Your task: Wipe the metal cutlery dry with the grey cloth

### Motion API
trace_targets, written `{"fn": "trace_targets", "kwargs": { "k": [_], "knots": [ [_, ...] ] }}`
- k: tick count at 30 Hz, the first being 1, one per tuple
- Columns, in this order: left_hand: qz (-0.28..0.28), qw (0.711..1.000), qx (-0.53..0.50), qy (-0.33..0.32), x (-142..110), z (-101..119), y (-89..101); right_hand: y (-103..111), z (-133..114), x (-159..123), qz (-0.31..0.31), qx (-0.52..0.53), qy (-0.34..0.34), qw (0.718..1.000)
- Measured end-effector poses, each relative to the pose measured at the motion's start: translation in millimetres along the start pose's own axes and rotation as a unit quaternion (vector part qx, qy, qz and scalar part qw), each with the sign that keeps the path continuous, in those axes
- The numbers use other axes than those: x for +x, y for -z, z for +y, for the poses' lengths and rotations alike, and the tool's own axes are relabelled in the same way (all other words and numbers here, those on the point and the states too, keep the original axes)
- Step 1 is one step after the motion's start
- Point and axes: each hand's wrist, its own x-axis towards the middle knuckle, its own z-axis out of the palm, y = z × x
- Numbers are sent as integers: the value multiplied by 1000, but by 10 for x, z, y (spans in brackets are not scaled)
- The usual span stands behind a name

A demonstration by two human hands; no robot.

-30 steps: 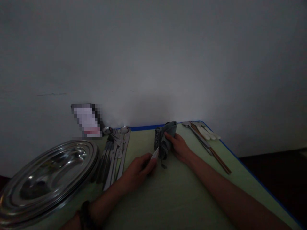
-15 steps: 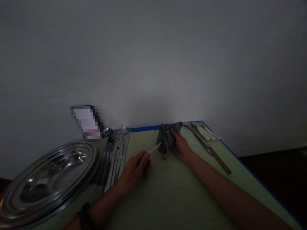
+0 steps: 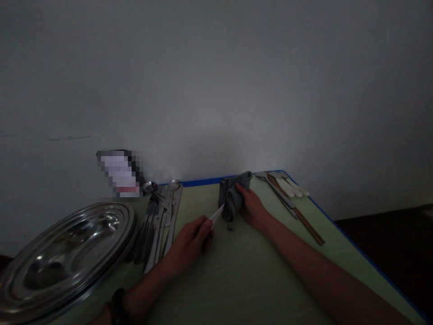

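Note:
My left hand (image 3: 194,237) is closed round the white handle (image 3: 216,216) of a piece of cutlery. Its far end is hidden in a grey checked cloth (image 3: 228,201), so I cannot tell whether it is a spoon, fork or knife. My right hand (image 3: 252,205) grips the cloth, thumb on top, folded about that end. Right of this hand lie a knife and chopsticks with brown ends (image 3: 307,225). Several white-handled pieces of cutlery (image 3: 291,186) rest beside them, near the table's far right corner.
On the left stands a stack of oval divided steel trays (image 3: 128,216). Several spoons, forks and knives (image 3: 162,221) lie between it and my left arm. A blurred-out phone-like object (image 3: 120,174) leans at the wall. The green table (image 3: 257,280) has a blue edge.
The cloth and both hands stay together, with the cloth shifted slightly left and turned a little. A bit more of the white handle's width shows. The whole view has moved slightly.

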Motion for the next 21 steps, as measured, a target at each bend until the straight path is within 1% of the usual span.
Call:
{"fn": "trace_targets", "kwargs": {
  "k": [8, 12, 21],
  "knots": [
    [-16, 1000, 0, 5, 6, -6, -13, 5, 0, -11, 17, -7, -5, 1000],
    [-23, 1000, 5, 8, 5, 6, -17, 18, 2, -7, 12, -12, -3, 1000],
    [-37, 999, 21, 9, 7, 26, -8, -30, -7, -25, 11, -28, -3, 1000]
  ]
}}
